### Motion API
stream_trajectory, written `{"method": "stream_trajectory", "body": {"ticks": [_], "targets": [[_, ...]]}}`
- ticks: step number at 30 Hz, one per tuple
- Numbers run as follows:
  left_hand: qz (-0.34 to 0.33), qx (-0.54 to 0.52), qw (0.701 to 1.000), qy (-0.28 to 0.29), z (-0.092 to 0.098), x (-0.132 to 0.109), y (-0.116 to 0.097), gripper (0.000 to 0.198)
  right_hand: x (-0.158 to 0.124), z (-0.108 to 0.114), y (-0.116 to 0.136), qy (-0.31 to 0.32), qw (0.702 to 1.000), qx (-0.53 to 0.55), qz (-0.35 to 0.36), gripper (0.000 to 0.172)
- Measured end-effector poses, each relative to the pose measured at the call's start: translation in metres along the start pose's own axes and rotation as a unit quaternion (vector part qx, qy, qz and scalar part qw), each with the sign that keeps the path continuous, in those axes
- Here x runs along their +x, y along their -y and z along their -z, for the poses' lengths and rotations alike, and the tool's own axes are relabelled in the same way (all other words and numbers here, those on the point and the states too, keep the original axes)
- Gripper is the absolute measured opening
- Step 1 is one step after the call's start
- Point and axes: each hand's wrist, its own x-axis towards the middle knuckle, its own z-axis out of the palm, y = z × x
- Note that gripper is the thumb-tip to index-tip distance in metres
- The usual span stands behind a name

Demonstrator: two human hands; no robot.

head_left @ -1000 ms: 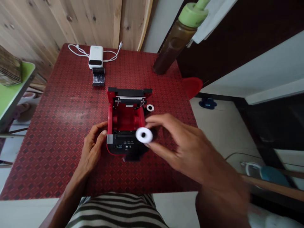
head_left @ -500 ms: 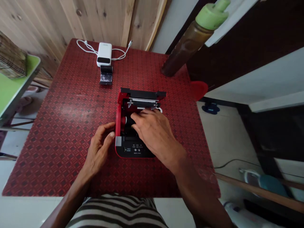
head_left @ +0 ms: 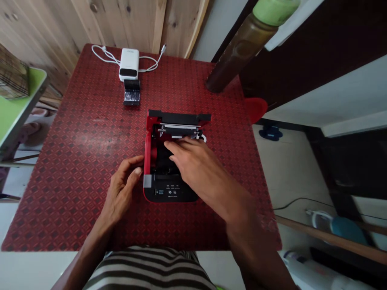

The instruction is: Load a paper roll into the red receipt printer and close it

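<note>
A red and black label printer [head_left: 171, 191] stands on the table with its lid [head_left: 181, 117] raised at the back. Inside its compartment lies a dark roll [head_left: 162, 155], partly covered by my right hand [head_left: 196, 161]. The thumb and index finger of that hand rest around the roll's upper side; the other fingertips are hidden. A white ring [head_left: 202, 138] shows past the knuckles, at the compartment's right. My left hand [head_left: 123, 181] is beside the printer's left wall, fingers bent and thumb apart, fingertips at the red side, holding nothing.
On the red patterned table [head_left: 90, 161] a white power bank [head_left: 129, 64] with a white cable lies at the back left. In front of it is a small black roll [head_left: 132, 92] with a loose end. A tall brown bottle [head_left: 238, 52] with a green lid stands back right.
My right hand keeps its place over the compartment. The roll's pale end, visible before beside my fingers, no longer shows. My left hand stays beside the printer; the view has shifted slightly.
</note>
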Motion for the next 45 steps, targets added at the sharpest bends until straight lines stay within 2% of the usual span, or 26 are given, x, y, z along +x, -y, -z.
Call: {"method": "stream_trajectory", "body": {"ticks": [2, 5, 11, 14, 17, 22, 25, 28, 31, 36, 41, 43, 45], "targets": [[0.023, -0.039, 0.999, 0.003, 0.001, 0.000, -0.001, 0.054, -0.013, 0.007, -0.004, 0.008, 0.997, 0.067, 0.027, 0.039], [0.037, -0.070, 0.997, -0.003, 0.002, 0.002, -0.005, 0.054, -0.023, 0.008, -0.011, 0.017, 0.991, 0.114, 0.062, 0.034], [0.004, -0.067, 0.998, -0.012, 0.004, 0.007, -0.008, 0.053, -0.010, 0.000, -0.018, 0.054, 0.987, 0.121, 0.095, 0.026], [-0.007, -0.067, 0.998, -0.013, 0.007, 0.014, -0.007, 0.049, -0.009, 0.003, -0.017, 0.006, 0.987, 0.105, 0.122, 0.029], [-0.053, -0.039, 0.998, -0.006, 0.008, 0.030, -0.014, 0.043, -0.018, 0.005, -0.015, -0.070, 0.984, 0.108, 0.124, 0.027], [-0.181, -0.045, 0.982, -0.016, -0.003, 0.068, -0.045, 0.038, -0.038, -0.003, -0.006, -0.130, 0.978, 0.140, 0.082, 0.024], [-0.210, -0.058, 0.976, -0.011, -0.014, 0.081, -0.064, 0.035, -0.047, -0.008, -0.001, -0.158, 0.975, 0.137, 0.069, 0.024], [-0.227, -0.057, 0.972, -0.009, -0.020, 0.086, -0.072, 0.036, -0.054, -0.008, 0.002, -0.170, 0.974, 0.139, 0.054, 0.025], [-0.222, -0.056, 0.973, -0.010, -0.021, 0.087, -0.073, 0.036, -0.058, -0.007, 0.005, -0.180, 0.972, 0.146, 0.048, 0.019], [-0.206, -0.042, 0.977, -0.026, -0.018, 0.081, -0.072, 0.034, -0.065, -0.008, 0.013, -0.181, 0.974, 0.121, 0.056, 0.019], [-0.182, -0.060, 0.981, -0.037, -0.018, 0.054, -0.060, 0.020, -0.075, -0.017, 0.022, -0.237, 0.970, 0.023, 0.054, 0.018], [-0.120, -0.087, 0.988, -0.040, -0.017, 0.038, -0.051, 0.046, -0.079, -0.022, 0.026, -0.262, 0.964, -0.014, 0.046, 0.017], [-0.057, -0.106, 0.992, -0.027, -0.015, 0.024, -0.043, 0.060, -0.081, -0.027, 0.028, -0.285, 0.957, -0.050, 0.030, 0.018]]}}
